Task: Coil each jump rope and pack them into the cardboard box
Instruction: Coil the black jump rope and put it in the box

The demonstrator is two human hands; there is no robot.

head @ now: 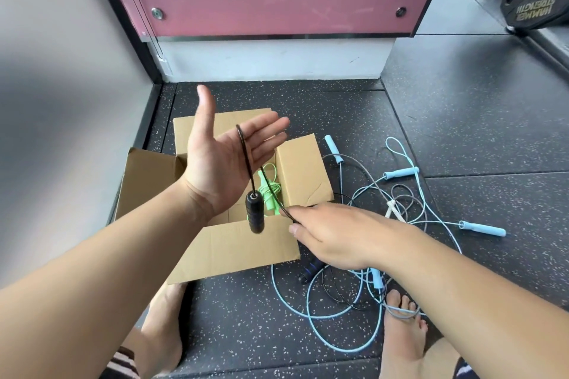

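I judge I'm starting to coil the black rope [246, 160]: it drapes over my left hand [221, 160], spread flat at frame centre, with the handle [255, 212] dangling. My right hand [335, 234] pinches the cord just below. Next I'd wind it round the palm. A green rope [269, 191] lies in the box [246, 249]; blue ropes [338, 344] lie lower right

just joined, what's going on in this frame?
A person is coiling a black jump rope above an open cardboard box. The left hand is held open, palm up, with the cord looped over it and one black handle hanging below. The fingers of the right hand pinch the cord lower down. A green jump rope already lies in the box. Other ropes, mostly light blue, lie tangled on the floor to the right.
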